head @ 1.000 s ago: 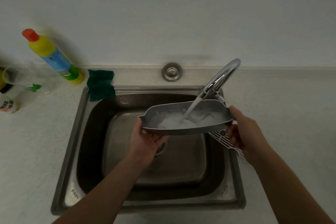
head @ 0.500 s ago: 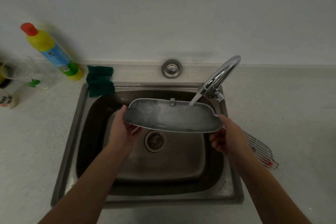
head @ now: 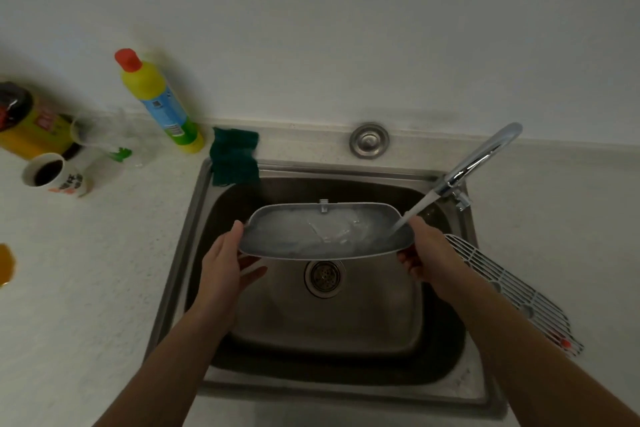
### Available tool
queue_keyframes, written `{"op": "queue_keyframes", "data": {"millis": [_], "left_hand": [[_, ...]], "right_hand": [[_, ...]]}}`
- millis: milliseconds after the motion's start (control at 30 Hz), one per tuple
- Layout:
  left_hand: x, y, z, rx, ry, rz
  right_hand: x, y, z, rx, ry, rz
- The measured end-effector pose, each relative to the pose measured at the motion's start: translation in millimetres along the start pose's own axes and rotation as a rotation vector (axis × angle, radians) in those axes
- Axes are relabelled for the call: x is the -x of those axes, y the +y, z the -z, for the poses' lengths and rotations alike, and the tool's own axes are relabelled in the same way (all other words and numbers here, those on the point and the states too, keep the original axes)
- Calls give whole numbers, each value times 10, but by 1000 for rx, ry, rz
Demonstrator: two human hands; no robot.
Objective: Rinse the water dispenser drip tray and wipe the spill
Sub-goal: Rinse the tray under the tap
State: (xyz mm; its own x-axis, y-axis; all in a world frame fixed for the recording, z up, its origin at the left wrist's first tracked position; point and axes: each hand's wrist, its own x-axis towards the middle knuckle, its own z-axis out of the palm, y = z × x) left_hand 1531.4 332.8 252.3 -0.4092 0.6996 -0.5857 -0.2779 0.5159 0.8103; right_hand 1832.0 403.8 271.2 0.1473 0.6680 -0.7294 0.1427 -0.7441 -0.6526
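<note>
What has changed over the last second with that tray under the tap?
The drip tray shifted left and tilted flatter, so the water stream now hits its right end instead of the middle. The left hand and right hand still hold its ends; the tap still runs over the sink.

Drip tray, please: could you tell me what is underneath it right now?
Below the drip tray lies the sink basin, its drain showing just past the near edge. The left hand has fingers beneath it. The basin's back floor is covered.
</note>
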Motion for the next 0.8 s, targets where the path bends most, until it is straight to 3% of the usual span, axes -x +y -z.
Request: {"op": "queue_keyframes", "data": {"millis": [167, 333, 567, 700, 800], "left_hand": [[-114, -195, -141, 177, -41, 258], [-246, -397, -451, 370, -80, 361], [-304, -617, -746, 534, -138, 478], [-319, -658, -829, 601, -138, 508], [-284, -592, -828, 622, -163, 435]], "right_hand": [[29, -64, 138, 166, 87, 319], [243, -94, 235, 347, 225, 544], [523, -52, 281, 453, 266, 647], [635, 17, 280, 316, 280, 665], [637, 88, 333, 261, 321, 619]]}}
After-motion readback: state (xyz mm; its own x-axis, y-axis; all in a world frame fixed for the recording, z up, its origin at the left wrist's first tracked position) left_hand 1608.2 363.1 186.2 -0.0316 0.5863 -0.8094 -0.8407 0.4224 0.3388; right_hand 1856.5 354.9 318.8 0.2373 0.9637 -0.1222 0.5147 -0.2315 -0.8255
